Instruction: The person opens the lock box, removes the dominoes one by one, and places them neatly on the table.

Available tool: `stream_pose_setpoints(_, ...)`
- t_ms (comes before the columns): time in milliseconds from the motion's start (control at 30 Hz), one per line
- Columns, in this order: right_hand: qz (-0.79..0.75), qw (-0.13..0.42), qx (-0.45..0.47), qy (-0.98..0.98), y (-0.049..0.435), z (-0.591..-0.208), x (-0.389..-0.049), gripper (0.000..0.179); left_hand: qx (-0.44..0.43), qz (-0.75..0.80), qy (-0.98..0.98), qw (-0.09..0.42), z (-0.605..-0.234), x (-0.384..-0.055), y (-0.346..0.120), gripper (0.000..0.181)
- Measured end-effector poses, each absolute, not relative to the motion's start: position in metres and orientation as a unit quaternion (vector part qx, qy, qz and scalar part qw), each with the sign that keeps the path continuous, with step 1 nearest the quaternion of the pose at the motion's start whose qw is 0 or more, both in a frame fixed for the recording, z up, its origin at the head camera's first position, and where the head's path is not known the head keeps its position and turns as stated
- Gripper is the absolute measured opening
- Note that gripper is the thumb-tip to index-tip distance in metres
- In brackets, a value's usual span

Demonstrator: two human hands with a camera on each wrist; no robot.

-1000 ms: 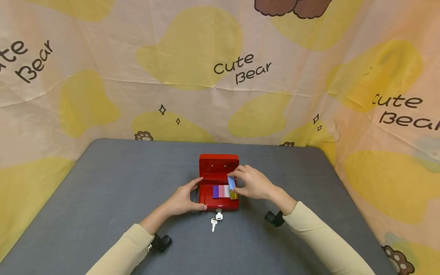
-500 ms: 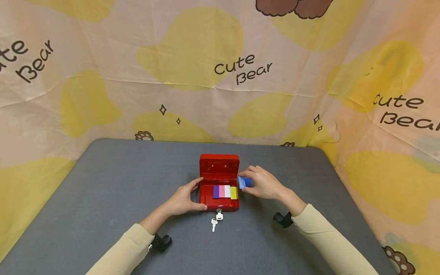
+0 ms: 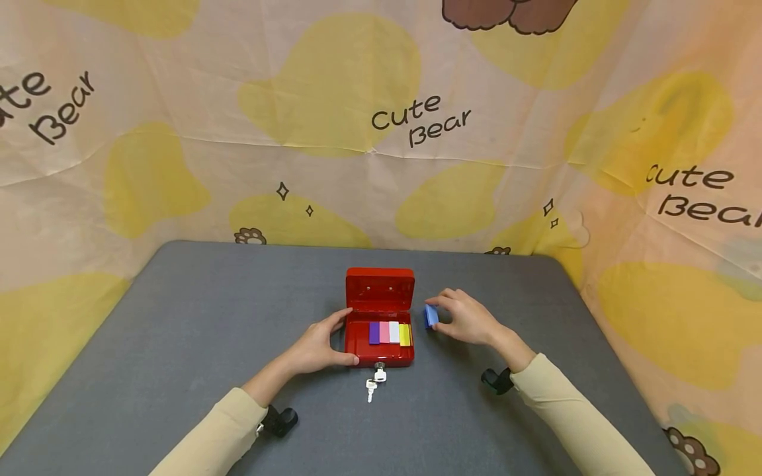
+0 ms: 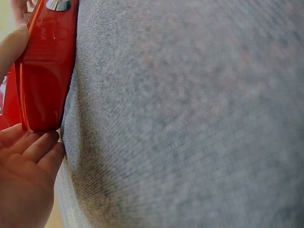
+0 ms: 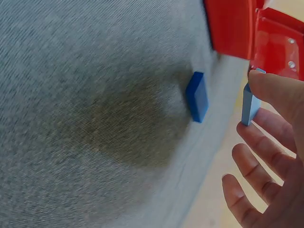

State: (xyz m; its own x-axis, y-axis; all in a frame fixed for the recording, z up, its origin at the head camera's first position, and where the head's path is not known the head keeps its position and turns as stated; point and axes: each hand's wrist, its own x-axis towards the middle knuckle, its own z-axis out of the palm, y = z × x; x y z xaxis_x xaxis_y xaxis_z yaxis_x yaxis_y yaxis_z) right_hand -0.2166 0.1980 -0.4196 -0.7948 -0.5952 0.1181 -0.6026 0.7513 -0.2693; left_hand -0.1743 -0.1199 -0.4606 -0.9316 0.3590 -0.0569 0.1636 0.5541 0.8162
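A red cash box (image 3: 360, 337) stands on the table, lid raised. Along its left side my left hand (image 3: 318, 344) grips it, thumb at the front corner and fingers at the back corner. Inside lie a purple block (image 3: 374, 333), a pink block (image 3: 384, 332), a white block (image 3: 394, 332) and a yellow block (image 3: 405, 335), side by side at the right. To the right of the box, my right hand (image 3: 467, 317) pinches a light blue block (image 5: 249, 105) between thumb and fingers. A darker blue block (image 5: 197, 99) lies on the table below it.
Two keys (image 3: 380, 375) hang at the lock on the box's front. The grey table (image 3: 238, 311) meets a patterned cloth backdrop (image 3: 333, 79) at the back and sides. The raised lid (image 3: 380, 289) stands along the box's back edge.
My right hand has carried the light blue block rightward, from over the box to above the darker blue block. The yellow block now shows uncovered. My left hand has stayed on the box.
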Motion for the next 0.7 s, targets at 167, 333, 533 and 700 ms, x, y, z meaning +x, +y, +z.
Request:
stream_pose_setpoints(167,0.145,0.009,0.313,-0.939,0.204,-0.426,-0.22,0.044,0.15,0.448,0.875,0.108,-0.461,-0.174,-0.119,0.091)
stream_pose_setpoints(333,0.146,0.008,0.306,-0.941,0.209,-0.432,-0.223,0.043,0.151,0.451,0.873,0.11,-0.46,-0.174,-0.119,0.09)
stream_pose_setpoints(533,0.147,0.007,0.298,-0.943,0.212,-0.439,-0.226,0.043,0.153,0.452,0.872,0.108,-0.461,-0.174,-0.119,0.091)
stream_pose_setpoints(700,0.151,0.018,0.306,-0.94,0.214,-0.444,-0.226,0.042,0.151,0.447,0.875,0.108,-0.461,-0.175,-0.119,0.092)
